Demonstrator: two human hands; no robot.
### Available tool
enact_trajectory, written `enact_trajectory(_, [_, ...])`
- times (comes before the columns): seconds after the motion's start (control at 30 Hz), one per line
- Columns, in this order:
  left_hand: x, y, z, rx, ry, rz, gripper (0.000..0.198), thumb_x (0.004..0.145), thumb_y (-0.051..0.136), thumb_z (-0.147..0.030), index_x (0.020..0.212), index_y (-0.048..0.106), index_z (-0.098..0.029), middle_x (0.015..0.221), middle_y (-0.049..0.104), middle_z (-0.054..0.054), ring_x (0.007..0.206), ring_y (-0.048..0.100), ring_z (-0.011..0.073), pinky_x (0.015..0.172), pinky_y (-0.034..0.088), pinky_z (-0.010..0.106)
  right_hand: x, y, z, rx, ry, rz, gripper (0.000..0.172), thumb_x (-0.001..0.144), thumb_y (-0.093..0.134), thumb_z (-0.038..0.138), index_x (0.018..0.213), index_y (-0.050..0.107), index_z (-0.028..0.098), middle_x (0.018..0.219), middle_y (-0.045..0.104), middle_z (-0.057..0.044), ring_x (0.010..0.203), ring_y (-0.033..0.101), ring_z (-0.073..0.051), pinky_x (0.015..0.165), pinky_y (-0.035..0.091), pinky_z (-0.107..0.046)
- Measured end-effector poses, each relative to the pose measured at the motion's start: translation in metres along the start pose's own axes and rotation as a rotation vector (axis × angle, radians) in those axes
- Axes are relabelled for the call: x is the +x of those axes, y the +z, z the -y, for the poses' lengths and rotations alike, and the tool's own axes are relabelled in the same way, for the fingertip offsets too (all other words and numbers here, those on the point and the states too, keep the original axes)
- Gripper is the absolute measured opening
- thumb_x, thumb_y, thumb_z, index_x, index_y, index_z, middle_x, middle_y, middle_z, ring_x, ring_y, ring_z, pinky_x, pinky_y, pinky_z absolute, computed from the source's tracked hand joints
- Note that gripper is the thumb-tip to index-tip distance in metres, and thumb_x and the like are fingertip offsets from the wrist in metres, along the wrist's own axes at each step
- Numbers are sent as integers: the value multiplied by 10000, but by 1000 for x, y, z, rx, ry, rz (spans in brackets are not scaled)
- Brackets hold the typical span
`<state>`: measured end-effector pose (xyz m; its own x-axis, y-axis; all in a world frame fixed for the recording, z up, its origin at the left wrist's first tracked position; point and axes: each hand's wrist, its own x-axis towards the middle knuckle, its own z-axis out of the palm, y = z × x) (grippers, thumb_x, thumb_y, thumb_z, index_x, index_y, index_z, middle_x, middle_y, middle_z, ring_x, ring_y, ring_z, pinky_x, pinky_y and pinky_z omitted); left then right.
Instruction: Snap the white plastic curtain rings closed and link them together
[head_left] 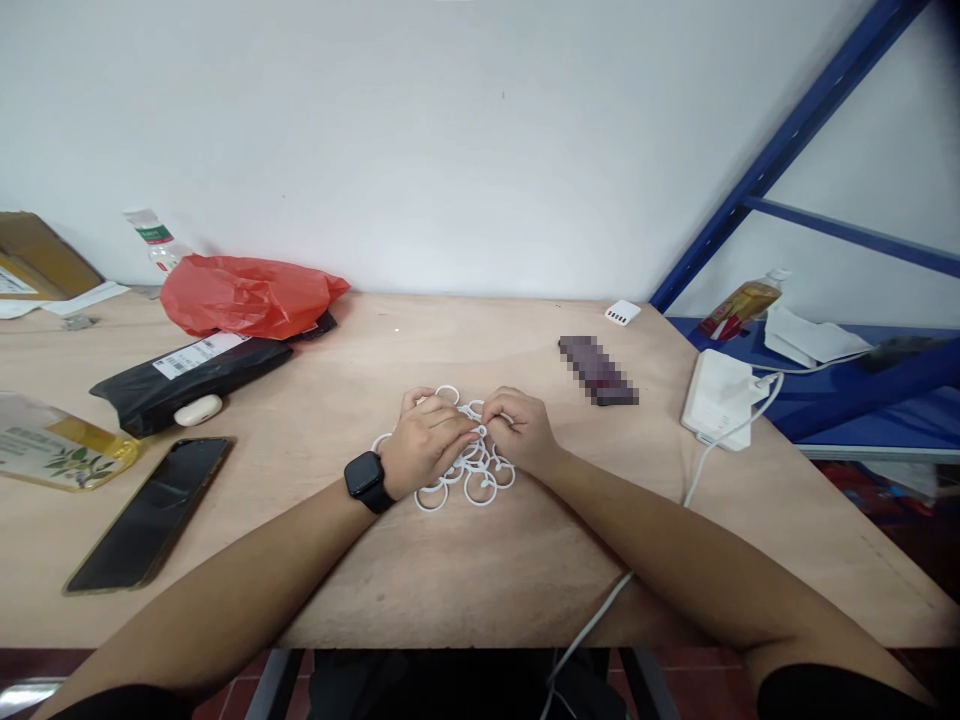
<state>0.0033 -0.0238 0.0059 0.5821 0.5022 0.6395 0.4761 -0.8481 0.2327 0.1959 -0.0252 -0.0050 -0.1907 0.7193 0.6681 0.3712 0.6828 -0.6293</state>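
Note:
A loose cluster of thin white rings (480, 488) lies on the wooden table in front of me, several overlapping, some with a small eyelet. My left hand (426, 442), with a black watch (365, 478) on its wrist, rests over the left part of the cluster. Its thumb and fingers pinch a white ring (482, 431) at the small loop. From the other side my right hand (521, 428) is closed, thumb against curled forefinger, at the same ring. Both hands' fingertips nearly meet there. Parts of the cluster are hidden beneath my hands.
Left on the table (360, 590) are a phone (150, 515), an earbud case (198, 410), a black parcel (195, 380), a red plastic bag (251, 295) and bottles (67, 440). On the right lie a pixelated dark object (598, 370), a white charger (721, 398) and its cable (697, 480).

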Motion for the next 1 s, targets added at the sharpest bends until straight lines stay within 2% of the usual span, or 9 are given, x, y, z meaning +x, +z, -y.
enact_trajectory(0.1, [0, -3, 4, -8, -99, -50, 179, 973, 535, -310, 936, 680, -211, 869, 730, 23, 888, 619, 175, 961, 323, 406, 3, -2, -7, 18, -17, -41, 240, 739, 481, 56, 805, 655, 207, 748, 640, -12, 697, 598, -150, 691, 493, -296])
enact_trajectory(0.2, [0, -5, 9, -28, -197, -116, 200, 979, 526, -334, 954, 689, -220, 939, 732, 33, 954, 618, 188, 936, 338, 400, 4, -3, -9, 14, -41, 18, 265, 801, 556, 113, 1020, 675, 204, 834, 656, -29, 728, 596, -149, 690, 503, -290])
enact_trajectory(0.37, [-1, -5, 10, -33, -211, -80, 217, 980, 519, -359, 984, 707, -251, 991, 718, 35, 992, 606, 193, 942, 339, 398, 0, 1, -5, -25, -25, 140, 107, 886, 614, 256, 907, 705, 205, 696, 654, -11, 615, 576, -127, 603, 473, -252])
enact_trajectory(0.43, [-1, -4, 9, -9, -240, -65, 219, 973, 530, -359, 1091, 683, -254, 1064, 706, 47, 1042, 596, 204, 962, 332, 405, -1, 1, -6, -34, 38, 102, 108, 876, 618, 258, 877, 711, 203, 696, 679, -10, 596, 589, -123, 599, 478, -246])
enact_trajectory(0.53, [-2, -2, 10, 31, -335, -11, 330, 944, 569, -391, 1238, 608, -246, 1201, 666, 71, 1129, 567, 235, 1002, 320, 430, 0, -1, -15, -49, 221, -34, 122, 836, 633, 271, 867, 720, 192, 712, 705, -16, 606, 622, -133, 586, 486, -238])
enact_trajectory(0.63, [-3, 0, 12, 54, -389, 126, 328, 923, 587, -412, 1212, 618, -260, 1239, 658, 64, 1170, 555, 257, 1042, 288, 478, 5, -6, -31, -108, 403, -161, 190, 813, 640, 319, 889, 728, 168, 674, 687, -12, 600, 618, -138, 589, 481, -242])
enact_trajectory(0.73, [-4, 2, 14, 64, -387, 250, 277, 922, 570, -426, 1139, 652, -276, 1193, 688, 53, 1173, 558, 270, 1069, 242, 537, 10, -12, -44, -165, 513, -171, 251, 788, 646, 327, 951, 728, 153, 631, 654, 9, 588, 592, -135, 599, 470, -249])
enact_trajectory(0.87, [-5, 2, 14, 71, -377, 303, 250, 933, 537, -437, 1066, 679, -279, 1159, 705, 40, 1153, 569, 270, 1069, 216, 577, 8, -11, -46, -147, 494, -103, 277, 807, 619, 323, 1013, 719, 167, 663, 653, 14, 562, 565, -123, 583, 464, -250])
enact_trajectory(1.0, [-4, 1, 12, 85, -389, 303, 250, 923, 548, -447, 1015, 694, -266, 1133, 712, 42, 1123, 576, 274, 1057, 224, 583, 3, -5, -36, -196, 288, 159, 203, 795, 638, 231, 970, 737, 205, 862, 717, -32, 725, 634, -151, 694, 501, -276])
